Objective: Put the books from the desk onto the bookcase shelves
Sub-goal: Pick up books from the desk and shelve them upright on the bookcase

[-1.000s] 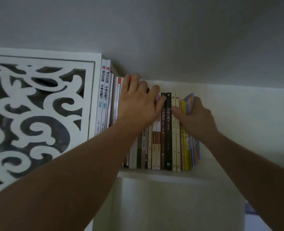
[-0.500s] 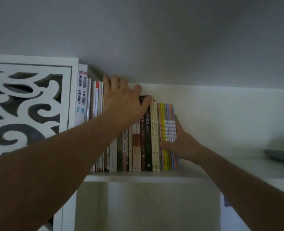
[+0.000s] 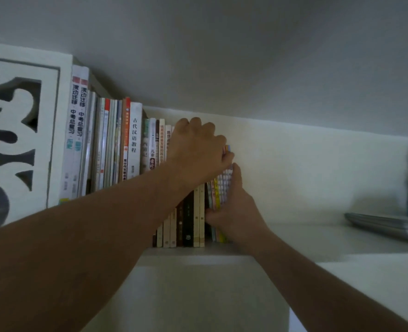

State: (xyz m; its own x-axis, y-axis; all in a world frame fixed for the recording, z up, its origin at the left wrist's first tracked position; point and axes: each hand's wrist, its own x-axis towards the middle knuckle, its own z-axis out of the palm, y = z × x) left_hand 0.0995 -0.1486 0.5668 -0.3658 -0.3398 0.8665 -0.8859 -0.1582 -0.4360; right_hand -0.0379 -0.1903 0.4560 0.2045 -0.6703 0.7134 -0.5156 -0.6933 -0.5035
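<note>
Your left hand (image 3: 199,152) curls over the tops of the thin books (image 3: 219,188) at the row's right end on the shelf (image 3: 294,238); your right hand (image 3: 231,209) pinches their spines low down. They look like light, floppy, glossy paperbacks, likely to slide or sag, so clamp the whole bundle flat from the side. The neighbouring black book (image 3: 188,221) looks stiffer and squarer.

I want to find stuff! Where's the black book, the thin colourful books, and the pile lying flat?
Black book (image 3: 188,219): head view, lower spine.
Colourful books (image 3: 218,195): head view, yellow spine above the right hand's thumb.
Flat pile (image 3: 385,225): head view, top of the pile.
</note>
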